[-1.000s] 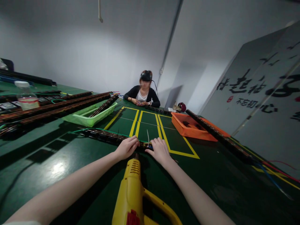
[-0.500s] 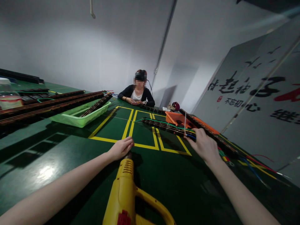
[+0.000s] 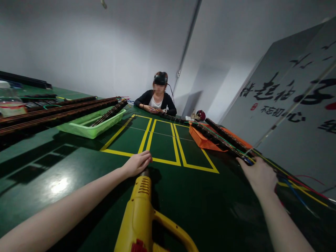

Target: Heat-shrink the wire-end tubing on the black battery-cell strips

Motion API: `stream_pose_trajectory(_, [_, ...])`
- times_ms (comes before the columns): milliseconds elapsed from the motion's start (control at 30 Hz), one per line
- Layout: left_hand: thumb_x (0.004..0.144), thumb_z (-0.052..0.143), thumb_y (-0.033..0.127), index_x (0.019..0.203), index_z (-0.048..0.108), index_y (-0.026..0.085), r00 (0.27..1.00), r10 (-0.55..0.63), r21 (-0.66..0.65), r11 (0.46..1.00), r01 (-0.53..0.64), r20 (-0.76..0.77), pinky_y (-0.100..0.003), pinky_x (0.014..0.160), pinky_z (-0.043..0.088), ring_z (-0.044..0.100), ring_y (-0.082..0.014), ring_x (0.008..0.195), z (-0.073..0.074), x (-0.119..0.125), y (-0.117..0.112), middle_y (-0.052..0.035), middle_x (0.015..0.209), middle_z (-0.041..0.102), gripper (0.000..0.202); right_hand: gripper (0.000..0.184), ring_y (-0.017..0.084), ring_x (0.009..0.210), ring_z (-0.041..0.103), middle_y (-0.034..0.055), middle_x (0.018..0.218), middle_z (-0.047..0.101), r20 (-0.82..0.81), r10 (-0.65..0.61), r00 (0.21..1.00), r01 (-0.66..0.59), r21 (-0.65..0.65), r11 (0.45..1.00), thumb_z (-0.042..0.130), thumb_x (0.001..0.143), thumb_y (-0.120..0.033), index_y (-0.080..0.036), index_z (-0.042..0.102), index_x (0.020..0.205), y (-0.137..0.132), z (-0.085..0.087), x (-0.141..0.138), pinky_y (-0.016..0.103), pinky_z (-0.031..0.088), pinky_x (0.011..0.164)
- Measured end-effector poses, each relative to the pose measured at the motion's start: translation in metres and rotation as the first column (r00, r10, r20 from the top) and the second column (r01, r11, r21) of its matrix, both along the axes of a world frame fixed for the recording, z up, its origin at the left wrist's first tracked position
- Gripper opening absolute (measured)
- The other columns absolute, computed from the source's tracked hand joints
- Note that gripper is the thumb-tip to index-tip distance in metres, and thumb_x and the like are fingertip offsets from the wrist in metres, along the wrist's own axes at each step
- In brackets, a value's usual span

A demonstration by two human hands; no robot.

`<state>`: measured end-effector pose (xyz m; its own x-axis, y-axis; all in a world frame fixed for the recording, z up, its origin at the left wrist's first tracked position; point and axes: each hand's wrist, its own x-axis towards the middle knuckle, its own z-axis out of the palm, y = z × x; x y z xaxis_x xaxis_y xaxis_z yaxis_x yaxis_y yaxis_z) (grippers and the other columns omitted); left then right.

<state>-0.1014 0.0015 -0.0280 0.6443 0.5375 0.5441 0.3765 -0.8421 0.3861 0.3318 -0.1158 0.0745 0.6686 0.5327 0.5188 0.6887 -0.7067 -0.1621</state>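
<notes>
Head view. My right hand (image 3: pixel 259 175) closes on the near end of the wired strip (image 3: pixel 223 142), which lies across the orange basket (image 3: pixel 203 141) at the right edge of the tabletop (image 3: pixel 78 168). My left hand (image 3: pixel 138 163) rests slack and empty at the nozzle of the yellow heat gun (image 3: pixel 143 210).

Risk: gripped at one end only, the strip may slide off. The nozzle, if hot, burns my fingers.

One second ago the strip lay mid-tabletop under both hands.

Both arms reach forward. The left hand (image 3: pixel 137 163) lies palm down at twelve o'clock, fingers loosely together; the right hand (image 3: pixel 259 175) stretches toward two o'clock, fingers hidden.
</notes>
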Motion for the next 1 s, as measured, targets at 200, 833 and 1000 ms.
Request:
stream_pose_trajectory(200, [0.099,0.026,0.031,0.091,0.055,0.018,0.999,-0.007,-0.017,1.0,0.006,-0.033,-0.024,0.074,0.043,0.056,-0.0132,0.079,-0.001,0.0,0.002,-0.0042,0.092,0.055,0.033,0.035,0.019,0.096,0.06,0.0069,0.112,0.06,-0.159,0.04,0.986,-0.056,-0.098,0.994,0.056,0.09,-0.044,-0.017,0.058,0.112,0.024,-0.029,0.007,0.042,0.051,0.082])
stream_pose_trajectory(833, [0.097,0.03,0.028,0.092,0.057,0.018,1.0,-0.012,-0.002,1.0,0.012,0.013,-0.024,0.071,0.044,0.056,-0.0126,0.077,0.0,0.0,-0.001,-0.0048,0.092,0.058,0.03,0.046,0.022,0.102,0.058,0.0084,0.119,0.057,-0.269,0.273,0.924,-0.233,0.174,0.957,0.056,0.089,-0.046,-0.019,0.05,0.127,0.023,-0.014,-0.009,0.046,0.048,0.088])
stream_pose_trajectory(1000, [0.097,0.03,0.026,0.091,0.056,0.018,0.999,-0.004,0.016,1.0,0.003,0.038,-0.023,0.072,0.044,0.057,-0.012,0.077,0.0,0.0,-0.004,-0.0042,0.092,0.058,0.028,0.043,0.02,0.098,0.06,0.0072,0.114,0.059,-0.257,0.404,0.878,-0.299,0.366,0.882,0.055,0.09,-0.044,-0.019,0.051,0.125,0.012,-0.025,-0.012,0.044,0.05,0.085])
